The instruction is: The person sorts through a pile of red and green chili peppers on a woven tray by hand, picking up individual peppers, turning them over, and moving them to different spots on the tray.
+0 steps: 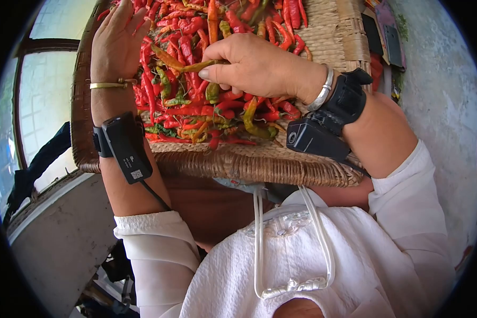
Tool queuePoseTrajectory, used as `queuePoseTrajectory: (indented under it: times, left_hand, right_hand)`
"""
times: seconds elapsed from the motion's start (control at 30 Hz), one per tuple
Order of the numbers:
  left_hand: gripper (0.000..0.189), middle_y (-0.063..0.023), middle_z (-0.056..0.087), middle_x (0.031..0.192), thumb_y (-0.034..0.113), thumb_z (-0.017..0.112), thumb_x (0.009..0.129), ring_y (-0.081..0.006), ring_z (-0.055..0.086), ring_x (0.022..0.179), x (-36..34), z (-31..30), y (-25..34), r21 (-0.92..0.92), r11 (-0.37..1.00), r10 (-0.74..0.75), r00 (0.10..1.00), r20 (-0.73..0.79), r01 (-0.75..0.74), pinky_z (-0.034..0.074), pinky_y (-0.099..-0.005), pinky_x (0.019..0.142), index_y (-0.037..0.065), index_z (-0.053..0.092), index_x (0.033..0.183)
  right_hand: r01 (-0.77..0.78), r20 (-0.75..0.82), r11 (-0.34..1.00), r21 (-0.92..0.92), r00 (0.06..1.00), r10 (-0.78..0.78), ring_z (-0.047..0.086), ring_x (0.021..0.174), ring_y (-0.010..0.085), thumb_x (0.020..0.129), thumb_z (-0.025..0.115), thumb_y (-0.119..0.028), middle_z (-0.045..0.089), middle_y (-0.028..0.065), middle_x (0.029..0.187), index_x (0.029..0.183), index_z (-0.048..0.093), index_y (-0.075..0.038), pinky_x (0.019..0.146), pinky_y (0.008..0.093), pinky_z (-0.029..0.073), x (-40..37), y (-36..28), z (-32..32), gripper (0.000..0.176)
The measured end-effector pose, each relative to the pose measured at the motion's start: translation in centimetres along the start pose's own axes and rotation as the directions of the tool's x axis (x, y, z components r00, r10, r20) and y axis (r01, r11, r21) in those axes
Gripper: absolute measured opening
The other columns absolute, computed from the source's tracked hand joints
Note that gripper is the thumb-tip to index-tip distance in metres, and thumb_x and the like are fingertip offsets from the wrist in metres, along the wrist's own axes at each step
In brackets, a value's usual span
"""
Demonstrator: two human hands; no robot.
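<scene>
A heap of chili peppers, mostly red with some green and orange, lies in a woven tray. My right hand is closed over the heap, with thumb and fingers pinching a slender yellow-green chili pepper. That pepper points left, its tip near an orange-brown pepper. On the left side of the tray, my left hand rests against the heap's edge with its fingers stretched away from me. Some of its fingertips are cut off by the top of the view, and it shows no pepper in its grasp.
The tray's thick rim runs close to my body. A paned window stands at the left above a low wall. Dark flat items lie beyond the tray at right. Wrist devices are strapped to both forearms.
</scene>
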State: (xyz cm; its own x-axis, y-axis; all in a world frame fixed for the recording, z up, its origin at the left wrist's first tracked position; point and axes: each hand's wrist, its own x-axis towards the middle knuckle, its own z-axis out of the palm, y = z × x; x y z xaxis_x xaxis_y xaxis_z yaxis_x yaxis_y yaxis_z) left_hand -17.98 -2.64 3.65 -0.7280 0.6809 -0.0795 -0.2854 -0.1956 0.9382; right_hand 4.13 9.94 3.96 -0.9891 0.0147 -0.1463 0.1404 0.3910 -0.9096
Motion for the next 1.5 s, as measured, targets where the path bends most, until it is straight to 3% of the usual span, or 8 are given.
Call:
queuePoseTrajectory:
  times: [0.27,0.43,0.7,0.8,1.03,1.13,1.43,1.5]
  left_hand:
    - [0.033,-0.004,0.061,0.096,0.027,0.045,0.092,-0.0068,0.055,0.075,-5.7,7.5,-0.9,0.331,0.942,-0.08,0.993,0.087,0.047,0.042,-0.0184,0.06,0.001,0.055,0.11]
    - [0.025,0.0004,0.061,0.075,0.028,0.053,0.088,-0.0014,0.048,0.06,-7.4,9.5,-1.3,0.483,0.875,-0.164,0.939,0.303,-0.004,0.037,-0.0155,0.052,0.004,0.061,0.088]
    - [0.018,0.0019,0.059,0.069,0.021,0.055,0.086,-0.002,0.046,0.056,-6.8,8.3,-1.6,0.41,0.911,-0.167,0.953,0.252,0.051,0.036,-0.0154,0.05,0.005,0.061,0.088]
    - [0.016,0.0017,0.059,0.072,0.02,0.056,0.086,-0.0031,0.049,0.058,-6.1,7.8,-0.9,0.114,0.992,-0.062,0.99,0.123,0.047,0.039,-0.0161,0.051,0.006,0.059,0.091]
    - [0.018,-0.003,0.061,0.08,0.019,0.053,0.087,-0.0058,0.054,0.065,-3.1,4.0,1.5,0.06,0.998,-0.036,0.979,0.2,0.024,0.044,-0.0179,0.057,0.004,0.058,0.096]
    - [0.034,-0.0175,0.046,0.124,0.018,0.04,0.092,-0.0259,0.048,0.112,-2.9,4.5,1.6,-0.041,0.991,0.132,0.958,0.254,-0.126,0.043,-0.031,0.089,0.0,0.044,0.121]
    - [0.03,-0.0047,0.062,0.098,0.019,0.05,0.089,-0.0085,0.059,0.08,-4.1,5.8,-1.5,0.528,0.849,-0.13,0.969,0.208,0.0,0.046,-0.0206,0.068,0.005,0.053,0.115]
    - [0.031,-0.0022,0.062,0.092,0.019,0.053,0.088,-0.006,0.057,0.077,-4.6,6.2,-1.8,0.789,0.605,-0.194,0.941,0.278,-0.108,0.044,-0.0187,0.066,0.004,0.053,0.114]
  right_hand:
    - [0.131,-0.351,0.921,0.368,0.936,0.006,0.054,0.052,0.0113,0.09,0.043,-0.03,0.056,0.0049,0.059,0.083,0.059,0.002,0.049,0.0244,0.045,0.5,0.1,-1.5,0.036]
    - [0.135,-0.252,0.866,0.482,0.968,-0.011,0.051,0.049,0.0115,0.091,0.038,-0.034,0.055,0.0063,0.057,0.08,0.059,0.002,0.046,0.0235,0.041,0.4,0.3,-1.9,0.043]
    - [0.106,-0.138,0.789,0.605,0.99,-0.028,0.049,0.045,0.0119,0.09,0.037,-0.04,0.055,0.0068,0.056,0.073,0.059,0.001,0.045,0.0246,0.041,0.1,-0.2,-2.1,0.049]
    - [0.034,-0.258,0.824,0.566,0.956,0.138,0.05,0.046,0.0125,0.089,0.038,-0.041,0.054,0.0073,0.054,0.068,0.059,0.0,0.045,0.0263,0.042,-0.1,-0.4,-2.4,0.05]
    - [-0.006,-0.275,1.0,-0.026,0.962,-0.001,0.058,0.057,0.0235,0.084,0.049,-0.036,0.054,0.014,0.054,0.07,0.06,0.001,0.056,0.0356,0.047,0.3,0.4,-1.5,0.041]
    - [0.101,-0.24,0.943,-0.318,0.953,-0.183,0.06,0.067,0.0281,0.08,0.054,-0.03,0.059,0.0163,0.067,0.078,0.06,0.001,0.065,0.038,0.048,0.2,1.3,0.2,0.032]
    - [0.182,0.033,0.697,-0.694,0.975,-0.221,0.062,0.079,0.0297,0.07,0.057,-0.01,0.062,0.0131,0.08,0.083,0.064,-0.003,0.068,0.0399,0.05,-0.3,2.0,1.1,0.015]
    - [0.17,0.077,0.688,-0.706,0.983,-0.164,0.061,0.077,0.0301,0.069,0.061,-0.012,0.06,0.0128,0.08,0.086,0.06,-0.003,0.066,0.0394,0.049,-0.3,1.6,0.9,0.019]
